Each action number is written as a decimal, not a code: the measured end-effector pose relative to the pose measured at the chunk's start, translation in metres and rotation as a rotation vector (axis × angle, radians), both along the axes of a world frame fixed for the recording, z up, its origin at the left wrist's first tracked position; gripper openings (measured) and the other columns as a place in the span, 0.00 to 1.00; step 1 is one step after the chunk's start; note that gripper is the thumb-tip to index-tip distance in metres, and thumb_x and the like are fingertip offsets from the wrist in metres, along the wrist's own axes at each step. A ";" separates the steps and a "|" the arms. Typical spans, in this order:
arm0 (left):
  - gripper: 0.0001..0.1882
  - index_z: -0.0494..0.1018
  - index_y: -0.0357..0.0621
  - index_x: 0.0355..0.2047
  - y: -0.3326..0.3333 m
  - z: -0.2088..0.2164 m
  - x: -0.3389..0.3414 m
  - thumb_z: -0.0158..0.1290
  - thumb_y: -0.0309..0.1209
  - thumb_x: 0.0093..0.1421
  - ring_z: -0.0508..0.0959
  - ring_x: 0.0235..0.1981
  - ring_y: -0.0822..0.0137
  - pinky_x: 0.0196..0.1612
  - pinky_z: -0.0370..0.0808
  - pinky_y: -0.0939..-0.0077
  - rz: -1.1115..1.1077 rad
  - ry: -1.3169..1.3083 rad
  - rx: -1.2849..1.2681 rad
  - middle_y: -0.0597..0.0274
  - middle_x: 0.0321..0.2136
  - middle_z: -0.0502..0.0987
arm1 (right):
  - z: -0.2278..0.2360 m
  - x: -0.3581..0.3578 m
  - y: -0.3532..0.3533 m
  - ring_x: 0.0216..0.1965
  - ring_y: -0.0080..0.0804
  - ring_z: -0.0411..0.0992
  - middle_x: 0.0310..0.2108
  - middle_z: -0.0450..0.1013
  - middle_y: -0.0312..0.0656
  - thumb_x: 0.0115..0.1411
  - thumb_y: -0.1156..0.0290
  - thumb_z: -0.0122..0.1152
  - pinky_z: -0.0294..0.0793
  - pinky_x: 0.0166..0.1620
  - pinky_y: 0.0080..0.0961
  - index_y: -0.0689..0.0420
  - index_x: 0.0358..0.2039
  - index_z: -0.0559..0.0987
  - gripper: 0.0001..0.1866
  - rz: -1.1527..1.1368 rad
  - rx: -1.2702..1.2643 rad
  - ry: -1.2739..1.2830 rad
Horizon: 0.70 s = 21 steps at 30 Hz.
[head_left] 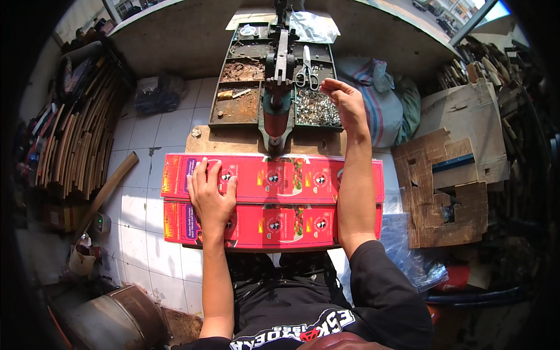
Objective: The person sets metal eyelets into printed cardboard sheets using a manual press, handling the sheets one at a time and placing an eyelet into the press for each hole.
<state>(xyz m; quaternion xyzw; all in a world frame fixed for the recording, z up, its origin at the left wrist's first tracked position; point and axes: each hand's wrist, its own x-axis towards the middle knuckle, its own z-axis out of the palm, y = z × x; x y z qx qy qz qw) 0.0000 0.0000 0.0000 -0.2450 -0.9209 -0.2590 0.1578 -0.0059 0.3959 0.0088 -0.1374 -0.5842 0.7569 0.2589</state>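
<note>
Two red printed cardboard sheets lie one in front of the other across the work table, reaching under the nose of a dark green press. Flat on the far sheet's left part rests my left hand, fingers spread, holding nothing. My right hand is raised at the right edge of a compartment tray, beside a heap of small shiny metal pieces. Its fingers are pinched together; whether something small is between them is hidden. A pair of scissors lies in the tray just left of that hand.
Stacked cardboard stands at the left, with a cardboard tube leaning nearby. Right of the table are a striped sack, cut cardboard pieces and clear plastic. A rusty metal drum sits at lower left.
</note>
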 end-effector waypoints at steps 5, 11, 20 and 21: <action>0.24 0.76 0.41 0.50 -0.002 0.000 0.000 0.62 0.40 0.56 0.68 0.60 0.47 0.65 0.58 0.50 -0.002 0.007 -0.001 0.47 0.59 0.70 | 0.006 0.000 -0.012 0.48 0.37 0.78 0.45 0.78 0.51 0.54 0.86 0.45 0.75 0.56 0.26 0.73 0.49 0.77 0.22 -0.006 0.189 -0.069; 0.24 0.76 0.41 0.50 0.001 0.002 0.001 0.62 0.40 0.56 0.68 0.59 0.47 0.64 0.59 0.51 -0.004 0.015 0.005 0.47 0.58 0.70 | -0.006 -0.007 -0.004 0.42 0.31 0.80 0.40 0.82 0.48 0.54 0.84 0.45 0.77 0.50 0.22 0.68 0.46 0.81 0.21 -0.123 0.422 -0.150; 0.24 0.76 0.42 0.50 -0.002 0.002 0.001 0.62 0.40 0.55 0.68 0.59 0.47 0.64 0.59 0.51 0.003 0.017 0.001 0.47 0.58 0.70 | 0.004 -0.004 -0.016 0.42 0.31 0.81 0.39 0.82 0.48 0.55 0.82 0.47 0.77 0.48 0.24 0.63 0.47 0.82 0.21 -0.193 0.612 -0.262; 0.24 0.76 0.41 0.50 -0.001 0.002 0.001 0.62 0.40 0.55 0.68 0.59 0.47 0.65 0.59 0.51 0.001 0.016 0.005 0.47 0.58 0.70 | 0.004 -0.004 -0.015 0.42 0.31 0.81 0.39 0.82 0.48 0.55 0.82 0.47 0.77 0.48 0.24 0.63 0.47 0.82 0.21 -0.200 0.624 -0.248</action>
